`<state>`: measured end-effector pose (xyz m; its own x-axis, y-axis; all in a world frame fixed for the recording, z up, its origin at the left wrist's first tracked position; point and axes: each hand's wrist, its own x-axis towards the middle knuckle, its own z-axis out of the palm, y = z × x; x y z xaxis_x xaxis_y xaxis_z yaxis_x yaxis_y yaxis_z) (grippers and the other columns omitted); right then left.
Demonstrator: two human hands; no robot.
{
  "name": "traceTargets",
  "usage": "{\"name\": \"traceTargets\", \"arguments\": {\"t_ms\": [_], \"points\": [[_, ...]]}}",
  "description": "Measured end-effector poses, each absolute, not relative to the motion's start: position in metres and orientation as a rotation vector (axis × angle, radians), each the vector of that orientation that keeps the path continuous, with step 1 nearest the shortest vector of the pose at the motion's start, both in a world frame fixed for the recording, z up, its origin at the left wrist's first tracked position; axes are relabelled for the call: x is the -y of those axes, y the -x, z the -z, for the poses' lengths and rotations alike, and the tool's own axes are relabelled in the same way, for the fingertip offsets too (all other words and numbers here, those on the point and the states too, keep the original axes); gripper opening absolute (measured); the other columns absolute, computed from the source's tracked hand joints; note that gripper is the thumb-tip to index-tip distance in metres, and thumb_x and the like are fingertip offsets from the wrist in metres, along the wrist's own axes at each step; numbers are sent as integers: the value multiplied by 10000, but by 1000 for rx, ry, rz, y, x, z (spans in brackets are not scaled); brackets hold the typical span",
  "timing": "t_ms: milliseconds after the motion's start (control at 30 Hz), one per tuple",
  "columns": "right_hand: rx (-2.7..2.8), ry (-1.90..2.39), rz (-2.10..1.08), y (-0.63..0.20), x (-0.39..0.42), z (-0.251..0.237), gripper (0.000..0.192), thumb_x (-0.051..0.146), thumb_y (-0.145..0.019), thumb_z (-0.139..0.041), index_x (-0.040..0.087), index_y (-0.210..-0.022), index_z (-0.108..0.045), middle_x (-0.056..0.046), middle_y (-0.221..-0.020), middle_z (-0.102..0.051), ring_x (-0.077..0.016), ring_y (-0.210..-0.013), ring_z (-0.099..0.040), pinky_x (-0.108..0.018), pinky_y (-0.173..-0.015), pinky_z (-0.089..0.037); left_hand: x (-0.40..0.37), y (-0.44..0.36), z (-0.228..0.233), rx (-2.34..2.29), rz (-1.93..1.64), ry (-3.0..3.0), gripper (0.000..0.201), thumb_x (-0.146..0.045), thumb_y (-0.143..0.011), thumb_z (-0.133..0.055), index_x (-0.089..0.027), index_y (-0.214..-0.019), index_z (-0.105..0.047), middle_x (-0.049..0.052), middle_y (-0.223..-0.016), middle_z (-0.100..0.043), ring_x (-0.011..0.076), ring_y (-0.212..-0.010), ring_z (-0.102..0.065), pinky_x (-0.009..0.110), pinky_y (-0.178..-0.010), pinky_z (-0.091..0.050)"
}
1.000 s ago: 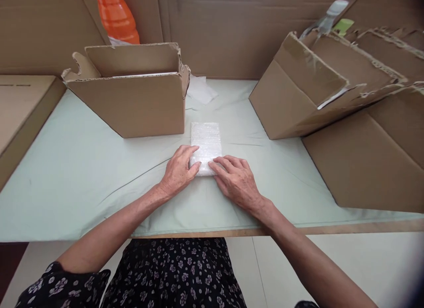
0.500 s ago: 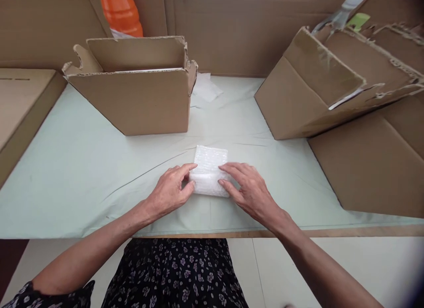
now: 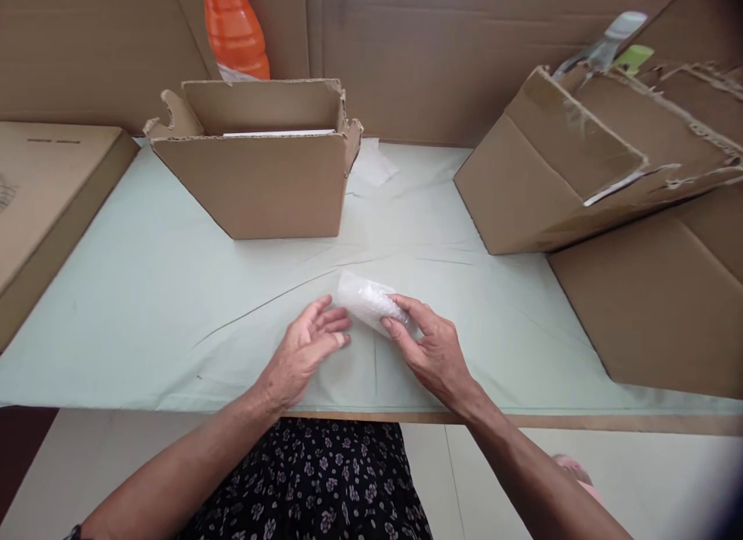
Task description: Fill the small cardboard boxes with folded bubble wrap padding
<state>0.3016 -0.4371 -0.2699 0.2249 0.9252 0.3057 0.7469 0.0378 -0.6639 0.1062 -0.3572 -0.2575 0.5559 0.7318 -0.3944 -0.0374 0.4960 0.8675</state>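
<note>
A small packet wrapped in white bubble wrap (image 3: 367, 299) is lifted a little off the pale green table cloth (image 3: 145, 292), near the table's front edge. My right hand (image 3: 433, 353) grips its right end between thumb and fingers. My left hand (image 3: 305, 350) is just left of the packet, palm turned inward, fingers apart, not touching it.
An open cardboard box (image 3: 258, 157) stands behind the hands, with an orange bottle (image 3: 235, 29) beyond it. A tilted, torn cardboard box (image 3: 574, 161) and a larger one (image 3: 667, 292) fill the right side. A flat carton (image 3: 46, 192) lies at the left. White paper (image 3: 371, 165) lies at the back.
The flat bubble-wrap piece was pulled toward me and folded into a small packet. My left hand has let go of it, and my right hand has lifted it.
</note>
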Motion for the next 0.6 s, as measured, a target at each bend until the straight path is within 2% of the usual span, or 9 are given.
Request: {"name": "traceTargets", "arguments": {"t_ms": [133,200,267,333,467,533,600], "points": [[1430,1640,-717,-281,447,263,262,349,-979,-573,214,-1162,-703,-44,-1040,-772,-185,-881,-721,-288,-760,-580,376,-116,264,-772,-595,-797,561,-245,-712,-687,-141,-1251,-573,129,-1236,-693,269,-1213,-632,406,-1057,-499],[1454,1625,-739,-278,451,265,245,352,-982,-568,214,-1118,-718,-49,-1025,-765,-188,-893,-716,-304,-789,-577,382,-119,268,-782,-642,-817,583,-240,-717,-671,-153,-1283,-562,105,-1212,-704,258,-1192,-638,393,-1037,-507],[1518,1654,-607,-281,453,268,219,345,-964,-589,217,-1088,-716,-69,-1074,-742,-218,-982,-703,-363,-870,-568,385,-118,269,-819,-674,-895,598,-242,-754,-646,-166,-1337,-537,95,-1238,-698,243,-1191,-637,370,-1028,-509],[1576,1673,-485,-287,453,266,280,361,-944,-621,228,-1183,-678,-99,-1209,-692,-249,-1084,-677,-424,-938,-552,387,-115,265,-900,-671,-1048,592,-238,-805,-618,-175,-1385,-517,93,-1266,-686,230,-1184,-643,348,-1018,-514],[1686,1569,-523,-292,452,248,649,522,-942,-641,285,-1509,-432,-138,-1507,-506,-288,-1275,-597,-494,-1038,-519,388,-106,249,-943,-673,-1446,585,-211,-892,-571,-203,-1466,-459,103,-1298,-670,220,-1140,-664,335,-968,-543],[1735,1467,-564,-285,450,241,738,605,-940,-609,290,-1561,-361,-141,-1573,-441,-317,-1400,-497,-521,-1099,-480,388,-104,242,-846,-717,-1614,603,-199,-907,-555,-211,-1494,-417,109,-1281,-681,217,-1089,-675,342,-936,-556],[1714,1404,-609,-276,445,243,756,635,-961,-548,276,-1587,-322,-150,-1583,-430,-320,-1445,-448,-522,-1132,-456,386,-104,241,-761,-770,-1732,664,-199,-890,-566,-214,-1523,-365,127,-1296,-676,237,-1083,-672,368,-923,-560]]}}
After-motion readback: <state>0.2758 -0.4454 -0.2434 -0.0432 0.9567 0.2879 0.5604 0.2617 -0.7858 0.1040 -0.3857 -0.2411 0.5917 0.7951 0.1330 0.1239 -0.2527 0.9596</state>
